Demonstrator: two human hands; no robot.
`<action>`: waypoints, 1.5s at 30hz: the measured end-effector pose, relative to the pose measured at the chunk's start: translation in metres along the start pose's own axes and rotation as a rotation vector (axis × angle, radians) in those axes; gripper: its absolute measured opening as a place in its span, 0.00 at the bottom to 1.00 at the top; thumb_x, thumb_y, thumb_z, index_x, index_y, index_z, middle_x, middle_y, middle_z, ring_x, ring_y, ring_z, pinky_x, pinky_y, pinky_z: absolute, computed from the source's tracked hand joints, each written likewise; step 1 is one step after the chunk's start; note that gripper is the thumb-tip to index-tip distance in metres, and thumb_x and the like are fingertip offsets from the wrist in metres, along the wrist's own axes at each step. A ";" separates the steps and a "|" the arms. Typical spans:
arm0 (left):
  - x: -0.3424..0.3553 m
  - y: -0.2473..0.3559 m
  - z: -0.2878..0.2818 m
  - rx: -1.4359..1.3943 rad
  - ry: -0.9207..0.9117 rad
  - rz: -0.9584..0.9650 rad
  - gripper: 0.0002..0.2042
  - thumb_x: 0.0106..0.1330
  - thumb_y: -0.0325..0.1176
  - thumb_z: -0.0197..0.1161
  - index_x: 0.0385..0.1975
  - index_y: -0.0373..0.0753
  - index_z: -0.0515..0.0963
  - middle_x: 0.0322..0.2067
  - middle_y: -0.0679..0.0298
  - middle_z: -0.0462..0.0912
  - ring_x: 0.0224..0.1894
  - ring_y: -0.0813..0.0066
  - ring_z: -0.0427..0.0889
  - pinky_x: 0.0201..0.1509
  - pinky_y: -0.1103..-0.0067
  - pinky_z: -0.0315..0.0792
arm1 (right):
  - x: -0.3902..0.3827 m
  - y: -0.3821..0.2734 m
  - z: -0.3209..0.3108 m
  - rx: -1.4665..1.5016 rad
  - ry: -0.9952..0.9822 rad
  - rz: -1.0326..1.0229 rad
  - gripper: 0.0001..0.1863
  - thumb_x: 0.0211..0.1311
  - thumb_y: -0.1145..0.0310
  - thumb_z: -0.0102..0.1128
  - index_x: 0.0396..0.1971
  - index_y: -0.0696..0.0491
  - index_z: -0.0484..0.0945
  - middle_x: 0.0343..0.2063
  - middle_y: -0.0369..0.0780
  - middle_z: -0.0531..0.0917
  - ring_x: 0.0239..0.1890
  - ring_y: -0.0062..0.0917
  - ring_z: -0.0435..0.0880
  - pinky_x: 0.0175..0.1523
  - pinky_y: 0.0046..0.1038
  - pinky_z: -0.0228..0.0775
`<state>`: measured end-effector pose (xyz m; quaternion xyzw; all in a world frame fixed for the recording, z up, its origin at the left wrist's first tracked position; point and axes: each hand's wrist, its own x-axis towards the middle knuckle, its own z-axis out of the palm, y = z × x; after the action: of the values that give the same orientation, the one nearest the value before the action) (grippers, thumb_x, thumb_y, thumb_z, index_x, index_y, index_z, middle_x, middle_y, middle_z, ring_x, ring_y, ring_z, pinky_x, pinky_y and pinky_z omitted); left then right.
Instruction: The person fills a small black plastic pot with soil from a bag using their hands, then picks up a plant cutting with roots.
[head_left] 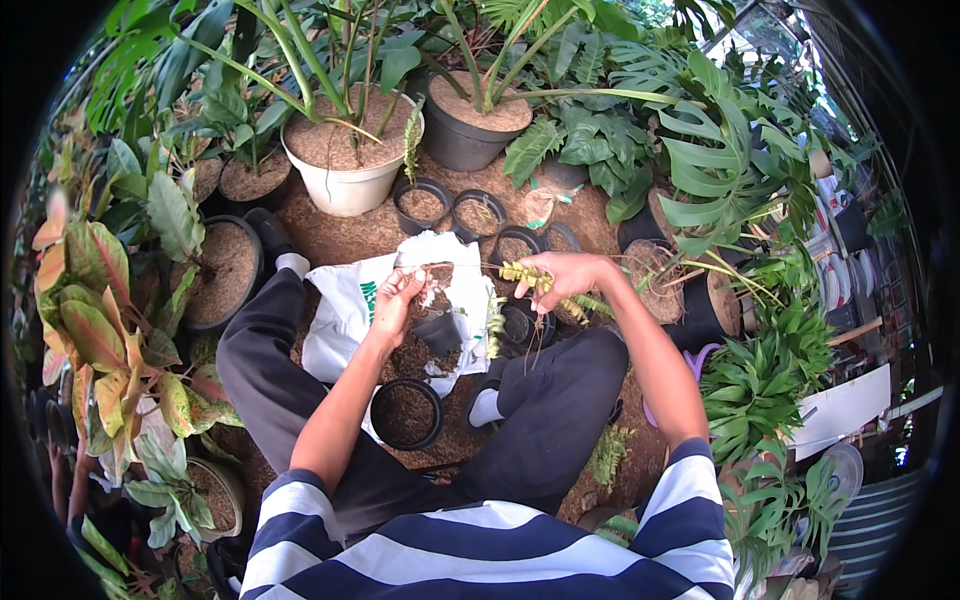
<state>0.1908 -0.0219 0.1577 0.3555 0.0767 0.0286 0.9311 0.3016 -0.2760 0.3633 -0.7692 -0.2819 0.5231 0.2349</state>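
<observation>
Both arms reach forward over an opened white sack [335, 325] with green print. In my right hand [572, 278], closed, is a plant cutting [522, 272] with small yellow-green leaves; thin stems dangle below the fingers. My left hand [395, 300] is pinched at the left, at the end of a thin brown stem that seems to run across to the cutting. Some pale bits show by its fingertips, too small to name. Between and below the hands, a small black pot [437, 334] lies on dark potting mix on the sack. Nearer me stands a round black pot [407, 414] with potting mix inside.
Several small black pots, one of them a pot [422, 204] with a leafy stem, stand beyond the sack. Farther back are a large white pot [345, 185] and a dark grey pot [468, 140]. Dense foliage [105, 330] rings both sides. My bent legs [560, 395] flank the sack.
</observation>
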 end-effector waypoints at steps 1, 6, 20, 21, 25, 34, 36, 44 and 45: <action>0.001 0.003 -0.001 0.010 0.027 0.000 0.05 0.65 0.26 0.60 0.40 0.37 0.76 0.34 0.65 0.82 0.32 0.79 0.77 0.39 0.82 0.71 | -0.001 0.002 0.000 -0.019 0.044 -0.007 0.37 0.46 0.81 0.68 0.59 0.59 0.63 0.47 0.41 0.79 0.40 0.24 0.82 0.46 0.27 0.77; -0.002 0.018 -0.001 -0.060 0.071 0.035 0.05 0.66 0.28 0.60 0.38 0.37 0.76 0.33 0.65 0.82 0.31 0.81 0.77 0.35 0.83 0.71 | -0.010 0.021 0.005 -0.007 0.352 -0.050 0.37 0.44 0.79 0.70 0.59 0.59 0.65 0.44 0.41 0.81 0.45 0.26 0.80 0.51 0.29 0.73; -0.004 0.025 -0.020 -0.087 0.144 0.088 0.04 0.67 0.30 0.58 0.37 0.40 0.76 0.31 0.68 0.81 0.31 0.82 0.78 0.34 0.85 0.72 | -0.040 0.056 0.035 0.534 0.919 -0.241 0.27 0.52 0.80 0.67 0.54 0.60 0.70 0.43 0.42 0.81 0.44 0.24 0.81 0.48 0.24 0.75; -0.005 0.023 -0.023 -0.105 0.150 0.059 0.04 0.67 0.30 0.58 0.38 0.40 0.76 0.31 0.68 0.81 0.31 0.82 0.78 0.34 0.85 0.72 | -0.045 0.060 0.040 0.578 0.968 -0.276 0.27 0.52 0.80 0.67 0.54 0.60 0.70 0.43 0.42 0.81 0.43 0.24 0.81 0.49 0.24 0.75; -0.016 0.020 -0.010 -0.129 0.164 -0.063 0.06 0.67 0.31 0.58 0.40 0.40 0.77 0.32 0.68 0.81 0.32 0.80 0.80 0.35 0.84 0.74 | -0.070 0.083 0.065 0.774 1.213 -0.300 0.24 0.53 0.79 0.67 0.51 0.59 0.71 0.44 0.42 0.81 0.43 0.24 0.82 0.48 0.23 0.76; -0.034 -0.022 0.021 -0.252 0.087 -0.402 0.06 0.65 0.33 0.60 0.38 0.43 0.77 0.33 0.68 0.82 0.34 0.78 0.82 0.38 0.79 0.77 | -0.096 0.141 0.114 0.887 1.450 -0.281 0.20 0.55 0.77 0.66 0.48 0.58 0.73 0.40 0.40 0.82 0.41 0.23 0.83 0.43 0.20 0.76; -0.040 -0.030 0.031 -0.279 0.048 -0.453 0.06 0.64 0.34 0.60 0.39 0.42 0.77 0.33 0.69 0.82 0.35 0.78 0.81 0.39 0.78 0.77 | -0.089 0.146 0.118 0.899 1.445 -0.303 0.19 0.56 0.77 0.66 0.48 0.58 0.73 0.40 0.40 0.82 0.41 0.23 0.83 0.43 0.20 0.75; -0.036 -0.061 0.072 -0.393 -0.101 -0.514 0.08 0.69 0.37 0.57 0.44 0.46 0.74 0.32 0.70 0.79 0.36 0.78 0.78 0.41 0.76 0.74 | -0.076 0.127 0.087 0.835 1.223 -0.320 0.19 0.56 0.77 0.65 0.48 0.58 0.74 0.41 0.41 0.81 0.42 0.22 0.82 0.47 0.22 0.76; -0.033 -0.061 0.073 -0.392 -0.099 -0.502 0.08 0.69 0.37 0.56 0.45 0.47 0.74 0.33 0.70 0.79 0.37 0.78 0.78 0.42 0.76 0.74 | -0.076 0.113 0.077 0.764 1.171 -0.317 0.19 0.56 0.77 0.66 0.48 0.58 0.74 0.41 0.41 0.81 0.42 0.22 0.82 0.47 0.22 0.76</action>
<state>0.1705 -0.1193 0.1747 0.1404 0.1099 -0.2051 0.9624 0.2281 -0.4056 0.3138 -0.7374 -0.0150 0.0461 0.6738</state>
